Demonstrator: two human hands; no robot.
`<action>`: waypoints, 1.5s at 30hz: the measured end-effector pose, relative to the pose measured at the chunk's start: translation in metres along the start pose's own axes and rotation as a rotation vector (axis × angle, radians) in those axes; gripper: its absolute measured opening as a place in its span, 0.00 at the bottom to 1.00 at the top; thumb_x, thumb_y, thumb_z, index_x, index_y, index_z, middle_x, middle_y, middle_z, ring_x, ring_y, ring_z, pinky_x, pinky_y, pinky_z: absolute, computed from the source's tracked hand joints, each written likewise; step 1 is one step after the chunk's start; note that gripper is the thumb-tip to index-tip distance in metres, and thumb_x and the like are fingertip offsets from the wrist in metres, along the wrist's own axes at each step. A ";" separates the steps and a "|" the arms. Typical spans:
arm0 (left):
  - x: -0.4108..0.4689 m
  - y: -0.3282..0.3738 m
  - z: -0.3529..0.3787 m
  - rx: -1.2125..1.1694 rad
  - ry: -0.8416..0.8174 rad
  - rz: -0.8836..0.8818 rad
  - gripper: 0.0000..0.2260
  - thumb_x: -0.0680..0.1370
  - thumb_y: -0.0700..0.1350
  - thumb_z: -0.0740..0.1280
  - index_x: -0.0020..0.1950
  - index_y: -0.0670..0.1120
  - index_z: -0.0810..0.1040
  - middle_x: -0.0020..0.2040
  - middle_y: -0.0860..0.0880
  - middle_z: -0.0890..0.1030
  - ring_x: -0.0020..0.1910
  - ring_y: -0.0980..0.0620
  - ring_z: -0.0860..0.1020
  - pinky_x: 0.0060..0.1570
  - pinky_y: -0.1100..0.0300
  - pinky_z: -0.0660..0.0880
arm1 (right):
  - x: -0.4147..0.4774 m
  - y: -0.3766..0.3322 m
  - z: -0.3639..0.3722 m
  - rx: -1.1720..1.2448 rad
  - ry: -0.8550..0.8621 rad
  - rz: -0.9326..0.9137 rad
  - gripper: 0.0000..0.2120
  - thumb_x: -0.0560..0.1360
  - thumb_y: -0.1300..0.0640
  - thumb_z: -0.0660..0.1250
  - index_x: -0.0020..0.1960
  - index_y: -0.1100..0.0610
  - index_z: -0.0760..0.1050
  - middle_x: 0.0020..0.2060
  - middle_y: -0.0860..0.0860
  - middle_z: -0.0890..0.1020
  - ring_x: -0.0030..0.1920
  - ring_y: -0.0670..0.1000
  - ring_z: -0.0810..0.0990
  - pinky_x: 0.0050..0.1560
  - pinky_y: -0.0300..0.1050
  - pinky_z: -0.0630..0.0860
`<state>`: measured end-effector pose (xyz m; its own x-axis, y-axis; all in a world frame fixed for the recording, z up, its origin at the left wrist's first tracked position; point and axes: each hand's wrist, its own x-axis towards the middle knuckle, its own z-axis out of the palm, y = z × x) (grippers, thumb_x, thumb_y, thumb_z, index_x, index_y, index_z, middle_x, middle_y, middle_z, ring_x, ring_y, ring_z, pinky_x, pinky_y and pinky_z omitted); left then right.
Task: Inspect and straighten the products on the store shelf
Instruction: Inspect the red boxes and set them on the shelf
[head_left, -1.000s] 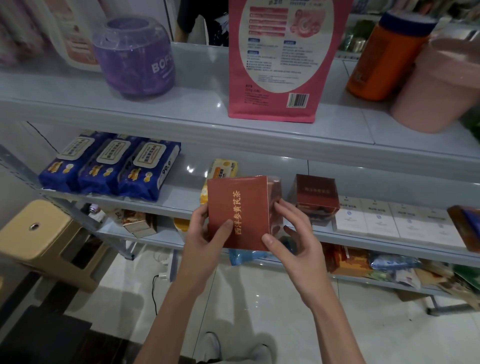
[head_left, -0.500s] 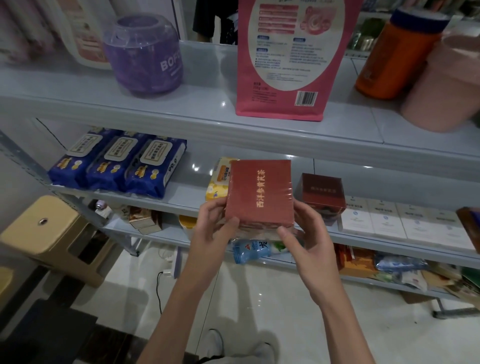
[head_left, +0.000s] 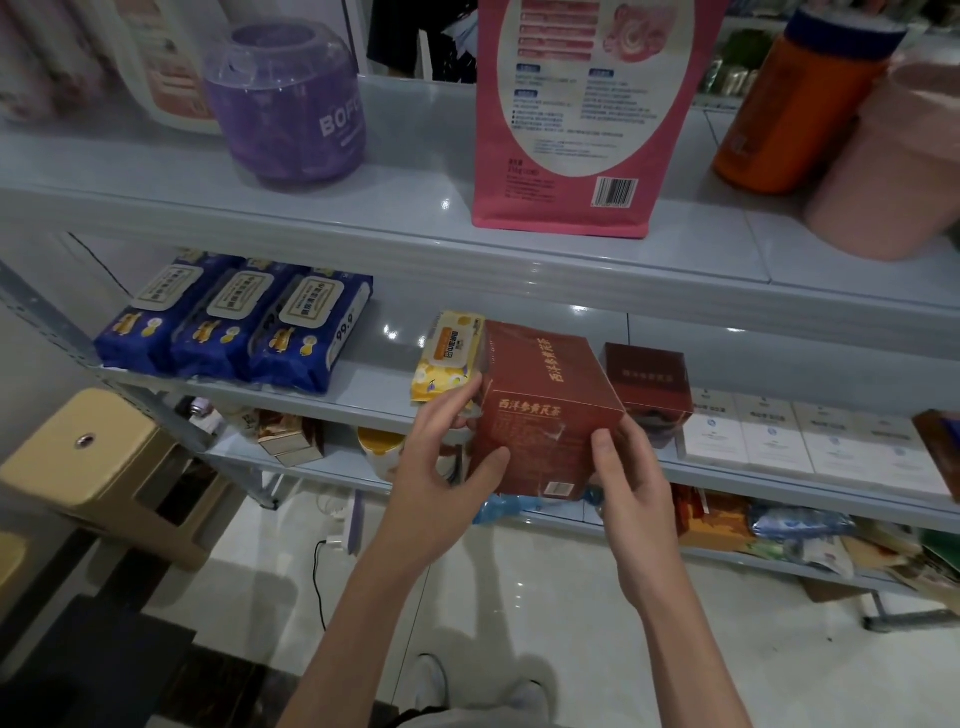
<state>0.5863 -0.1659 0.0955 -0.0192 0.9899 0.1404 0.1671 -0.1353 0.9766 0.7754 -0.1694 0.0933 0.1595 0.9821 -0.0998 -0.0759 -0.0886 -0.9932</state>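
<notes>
A red box (head_left: 540, 410) with gold lettering is held between both hands in front of the middle shelf (head_left: 363, 400). My left hand (head_left: 441, 467) grips its left side, thumb on the front face. On the right side my right hand (head_left: 631, 478) grips it, thumb on the front corner. The box is tilted, its top face and front face both showing. A second, darker red box (head_left: 649, 384) stands on the shelf just behind and to the right. A yellow wipes pack (head_left: 447, 358) leans on the shelf to the left of the held box.
Three blue wipes packs (head_left: 234, 322) lie at the shelf's left. White boxes (head_left: 805, 436) line its right. The top shelf carries a purple jar (head_left: 288, 104), a pink bag (head_left: 576, 119), an orange canister (head_left: 795, 104) and a pink tub (head_left: 893, 166). A beige stool (head_left: 104, 467) stands on the floor at left.
The red box has turned in my hands: its broad face tipped back and a lower face with a barcode now shows. The box sits slightly lower and nearer the shelf.
</notes>
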 end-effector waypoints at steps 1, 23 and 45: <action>0.001 -0.001 0.000 0.001 0.004 -0.021 0.31 0.77 0.47 0.74 0.78 0.58 0.67 0.72 0.56 0.71 0.71 0.52 0.72 0.63 0.53 0.79 | -0.001 -0.001 0.000 0.005 -0.017 -0.005 0.20 0.75 0.39 0.65 0.67 0.34 0.73 0.63 0.40 0.81 0.63 0.41 0.81 0.54 0.39 0.81; 0.006 0.007 -0.003 -0.260 0.138 -0.234 0.22 0.74 0.58 0.70 0.65 0.53 0.72 0.62 0.49 0.82 0.58 0.56 0.82 0.49 0.65 0.80 | -0.004 0.000 -0.005 -0.277 -0.196 -0.188 0.32 0.73 0.48 0.74 0.74 0.38 0.69 0.71 0.34 0.72 0.73 0.40 0.70 0.72 0.53 0.74; 0.000 0.002 0.001 -0.005 -0.003 -0.149 0.25 0.75 0.54 0.71 0.71 0.55 0.72 0.67 0.54 0.77 0.64 0.55 0.78 0.53 0.57 0.83 | -0.004 0.004 -0.004 -0.060 0.014 0.015 0.14 0.83 0.52 0.64 0.66 0.38 0.73 0.62 0.40 0.80 0.57 0.35 0.80 0.48 0.32 0.80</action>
<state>0.5875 -0.1657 0.0972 -0.0407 0.9992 -0.0061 0.1575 0.0125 0.9874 0.7787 -0.1744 0.0893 0.1728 0.9782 -0.1151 -0.0195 -0.1134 -0.9934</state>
